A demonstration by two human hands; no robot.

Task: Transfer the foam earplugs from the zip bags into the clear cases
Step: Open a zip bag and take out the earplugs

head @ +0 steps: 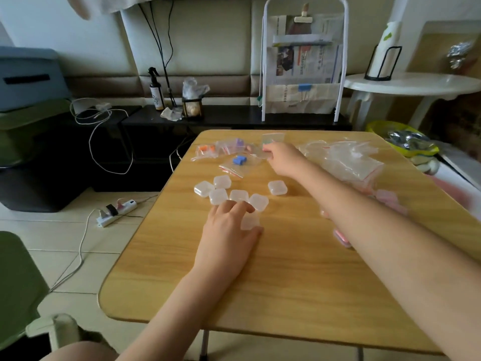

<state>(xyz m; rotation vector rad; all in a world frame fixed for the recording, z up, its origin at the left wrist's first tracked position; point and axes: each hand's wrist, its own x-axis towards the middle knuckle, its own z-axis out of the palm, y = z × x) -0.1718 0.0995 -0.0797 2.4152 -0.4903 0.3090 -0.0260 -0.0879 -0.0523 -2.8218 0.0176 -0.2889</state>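
Note:
Several small clear cases (222, 182) lie in a cluster on the wooden table (286, 282), and one more clear case (277, 187) sits apart to the right. My left hand (229, 233) grips a clear case (250, 221) on the tabletop between thumb and fingers. My right hand (282, 158) reaches to the far side and pinches a small zip bag (260, 151). Other zip bags hold blue earplugs (239, 160), orange earplugs (205, 149) and purple earplugs (239, 142). Cases with pink earplugs (343, 238) lie partly hidden under my right forearm.
A heap of empty zip bags (346, 158) covers the table's far right. A power strip (117, 212) and cables lie on the floor to the left. Behind the table stand a black shelf (234, 117), a white rack (304, 61) and a round white side table (416, 84).

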